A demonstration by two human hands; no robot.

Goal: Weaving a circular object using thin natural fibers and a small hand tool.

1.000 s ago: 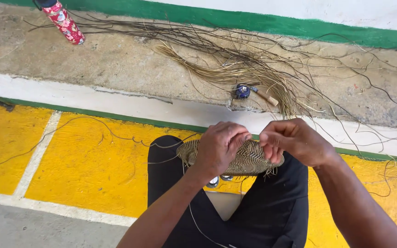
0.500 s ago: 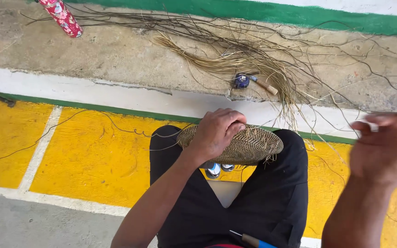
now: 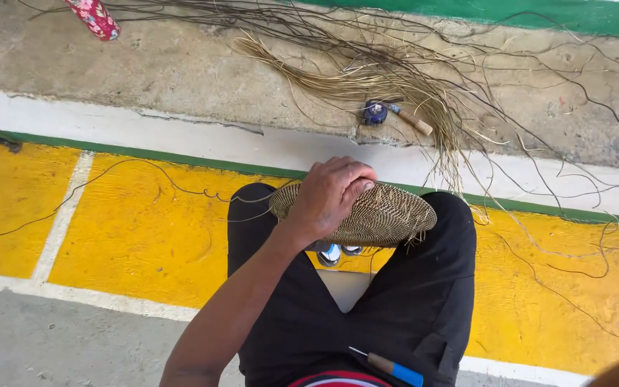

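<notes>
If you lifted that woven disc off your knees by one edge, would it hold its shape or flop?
The woven disc would likely hold its shape: its tight coils span both knees without sagging under the left hand. It probably feels light, being thin fibre. The loose strands at its edge would likely dangle.

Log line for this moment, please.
left hand: grips woven disc on knees | right hand: out of view | fibre bundle: on floor

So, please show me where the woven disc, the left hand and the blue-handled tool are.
woven disc [image 3: 388, 215], head view, bare weave right of the hand.
left hand [image 3: 331, 195], head view, back of hand.
blue-handled tool [image 3: 397, 371], head view, blue handle.
</notes>
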